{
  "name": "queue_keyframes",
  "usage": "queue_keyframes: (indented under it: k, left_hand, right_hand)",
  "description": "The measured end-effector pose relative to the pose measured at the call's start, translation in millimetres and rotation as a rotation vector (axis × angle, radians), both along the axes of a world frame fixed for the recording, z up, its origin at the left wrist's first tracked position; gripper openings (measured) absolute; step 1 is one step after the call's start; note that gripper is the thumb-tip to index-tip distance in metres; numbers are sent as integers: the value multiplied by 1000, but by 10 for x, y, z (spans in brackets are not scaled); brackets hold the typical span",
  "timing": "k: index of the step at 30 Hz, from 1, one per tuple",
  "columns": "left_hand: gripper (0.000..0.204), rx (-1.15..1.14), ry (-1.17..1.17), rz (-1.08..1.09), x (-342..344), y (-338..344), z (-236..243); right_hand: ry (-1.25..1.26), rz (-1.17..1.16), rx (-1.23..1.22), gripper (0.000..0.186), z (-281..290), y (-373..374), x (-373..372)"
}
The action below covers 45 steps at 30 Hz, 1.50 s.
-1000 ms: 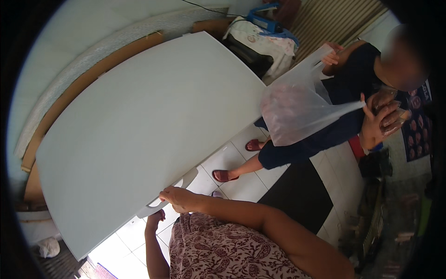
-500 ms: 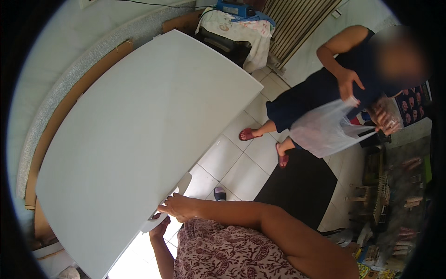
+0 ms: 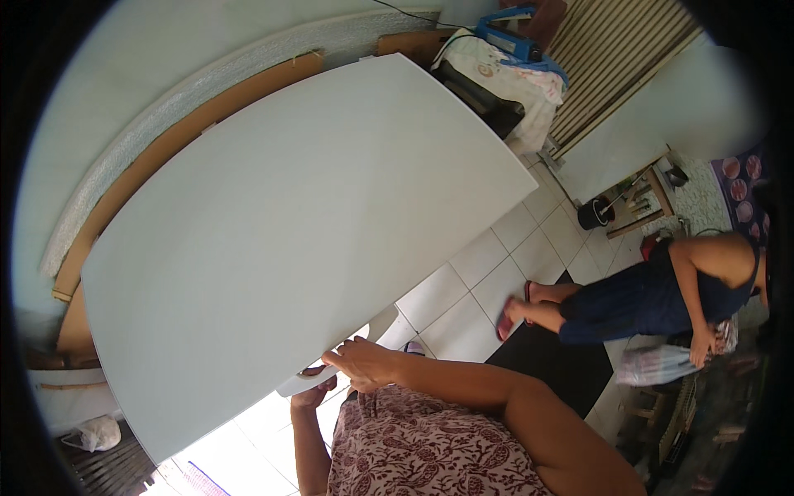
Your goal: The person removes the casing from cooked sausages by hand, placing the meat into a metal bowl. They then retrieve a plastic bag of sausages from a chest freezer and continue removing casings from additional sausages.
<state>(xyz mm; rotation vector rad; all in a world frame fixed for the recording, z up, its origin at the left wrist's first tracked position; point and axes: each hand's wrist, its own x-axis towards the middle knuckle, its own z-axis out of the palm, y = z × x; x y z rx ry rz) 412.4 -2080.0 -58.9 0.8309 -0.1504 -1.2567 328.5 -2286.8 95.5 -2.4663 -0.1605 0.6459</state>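
Observation:
A large white tabletop (image 3: 289, 223) spreads out in front of me. At its near edge, a white curved plastic piece (image 3: 383, 322) like a chair back sticks out from under the top. My right hand (image 3: 364, 364) is closed over this piece, its knuckles beside the table edge. Lower and to the left, my left hand (image 3: 313, 392) is closed on the piece's other end. Parts of the fingers of both hands are hidden. My patterned clothing (image 3: 430, 446) comes close behind the hands.
Another person (image 3: 637, 298) in dark blue stands on the right, holding a plastic bag (image 3: 657, 364). A cloth-draped stand (image 3: 529, 91) with a blue case (image 3: 509, 37) is beyond the table. A black mat (image 3: 550, 355) covers some floor tiles. A bucket (image 3: 594, 213) stands farther back.
The other person has walked off to the right and turned away, the bag now lowered at their side. My view has shifted left; both hands keep their hold on the white piece.

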Motion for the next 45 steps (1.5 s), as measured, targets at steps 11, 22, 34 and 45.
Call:
queue_keyframes:
  k: [11,22,34,45]
  left_hand:
    - [31,-187,-754,88,658,-162,2160]
    - [17,592,-1319,264,1053,79,2917]
    - [20,998,-516,641,-399,1196,1302]
    - [19,990,-485,719,-311,660,1343]
  right_hand:
    - [-590,-3,165,55,1774,-161,261]
    - [-1006,-280,-124,67,3312,-1349,1147]
    - [-886,-551,-565,62,3254,-3636,2198]
    - [-868,-551,-634,58,3319,-4003,2755]
